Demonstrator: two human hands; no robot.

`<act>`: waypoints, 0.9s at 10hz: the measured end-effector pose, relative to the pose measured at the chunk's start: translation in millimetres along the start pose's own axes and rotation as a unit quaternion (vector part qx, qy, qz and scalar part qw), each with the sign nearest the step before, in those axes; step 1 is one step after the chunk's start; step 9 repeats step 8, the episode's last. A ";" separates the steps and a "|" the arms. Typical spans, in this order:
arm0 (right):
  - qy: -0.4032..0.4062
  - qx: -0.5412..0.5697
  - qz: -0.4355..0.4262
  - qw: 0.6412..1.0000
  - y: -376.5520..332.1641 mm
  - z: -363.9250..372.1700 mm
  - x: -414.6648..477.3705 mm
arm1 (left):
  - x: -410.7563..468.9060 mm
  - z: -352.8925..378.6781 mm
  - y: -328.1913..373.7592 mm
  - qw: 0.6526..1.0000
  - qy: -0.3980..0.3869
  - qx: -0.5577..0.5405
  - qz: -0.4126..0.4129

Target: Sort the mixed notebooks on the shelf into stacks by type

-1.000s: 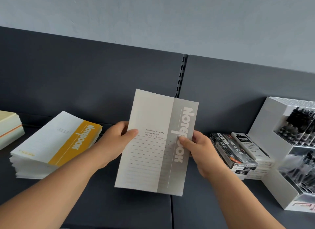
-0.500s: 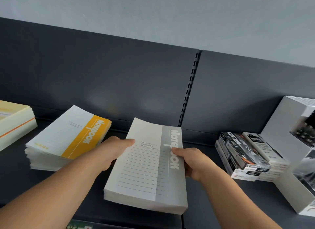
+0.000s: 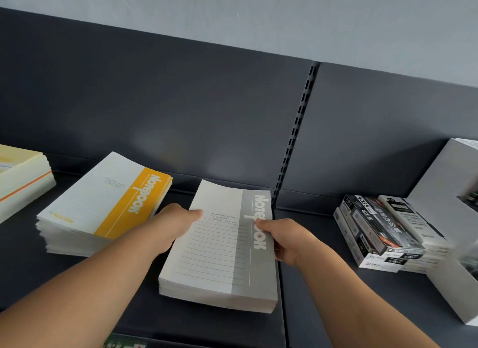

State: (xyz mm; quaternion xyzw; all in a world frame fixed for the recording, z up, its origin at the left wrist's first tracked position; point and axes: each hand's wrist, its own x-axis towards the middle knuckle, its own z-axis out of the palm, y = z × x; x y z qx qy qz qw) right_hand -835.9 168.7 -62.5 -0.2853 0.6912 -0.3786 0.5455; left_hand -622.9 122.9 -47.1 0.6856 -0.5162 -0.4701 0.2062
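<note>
Dark shelf [image 3: 336,309] holds yellow-band stack [image 3: 103,208] toward left edge, grey-band stack [image 3: 214,298] at front edge, middle. Top grey notebook [image 3: 219,246] pinched at both side edges by left hand [image 3: 170,228], right hand [image 3: 287,241]; likely squaring it onto matching pile.

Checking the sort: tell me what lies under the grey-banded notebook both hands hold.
A stack of notebooks lies under the grey-banded notebook, on the dark shelf. Only its pale edges show; the covers beneath are hidden, so their type cannot be told.
</note>
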 end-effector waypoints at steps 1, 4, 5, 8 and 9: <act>0.013 -0.014 -0.003 1.000 -1.9 0.9 2.8 | 7.8 3.1 -0.9 0.999 0.013 0.026 0.014; 0.094 -0.138 -0.052 0.985 -3.6 10.0 9.8 | 10.6 8.0 7.0 0.964 0.100 0.233 0.085; 0.144 -0.214 -0.097 0.961 -2.0 11.3 7.6 | 9.7 10.4 4.3 0.944 0.128 0.283 0.112; 0.223 -0.319 -0.146 0.910 -6.6 18.2 -4.3 | -1.1 -0.9 5.9 0.937 0.116 0.281 0.174; 0.223 -0.319 -0.146 0.910 -6.6 18.2 -4.3 | -1.1 -0.9 5.9 0.937 0.116 0.281 0.174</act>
